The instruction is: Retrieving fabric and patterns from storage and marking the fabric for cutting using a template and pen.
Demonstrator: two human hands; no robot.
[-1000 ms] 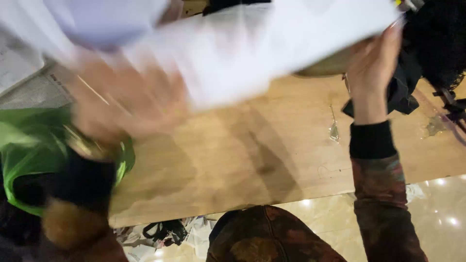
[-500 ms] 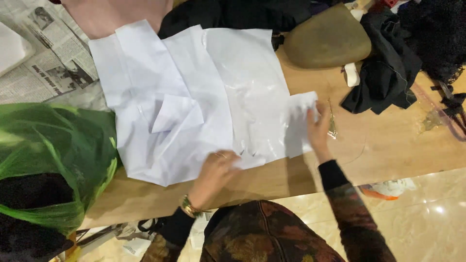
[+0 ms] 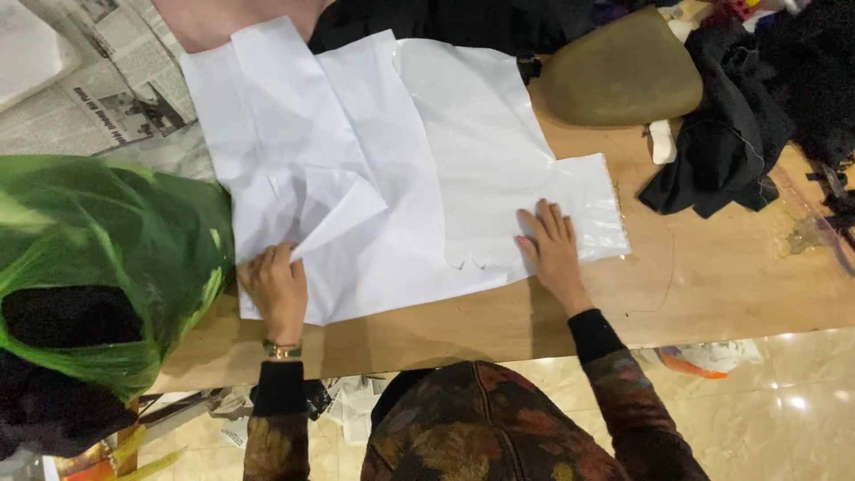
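Setting: wooden desk [image 3: 730, 294] seen from above, glossy tiled floor [image 3: 784, 401] along the near edge with some paper scraps [image 3: 356, 405] on it.
Container: big green plastic bag [image 3: 107, 258] at the left end of the desk, mouth gaping open, something dark bunched up inside, can't tell what exactly.
Main thing: white paper sheets [image 3: 401, 169], several overlapping pieces spread flat across the middle of the desk, reaching from near the front edge up to the far side.
How it looks: creased, odd cut outlines, a few small notches along the lower edge, one loose corner folded up near the left side.
Left hand [image 3: 276, 289]: resting on the lower left of the paper, grip curled with the fingertips at that folded-up corner; can't really tell if it's pinching it or just touching.
Right hand [image 3: 552, 249]: flat on the lower right part of the paper, fingers straight and close together, pressing down, holding nothing.
Other stuff: newspaper [image 3: 98, 98] top left, olive-brown rounded cushion thing [image 3: 623, 76] top right, black fabric pile [image 3: 730, 134] just beside it.
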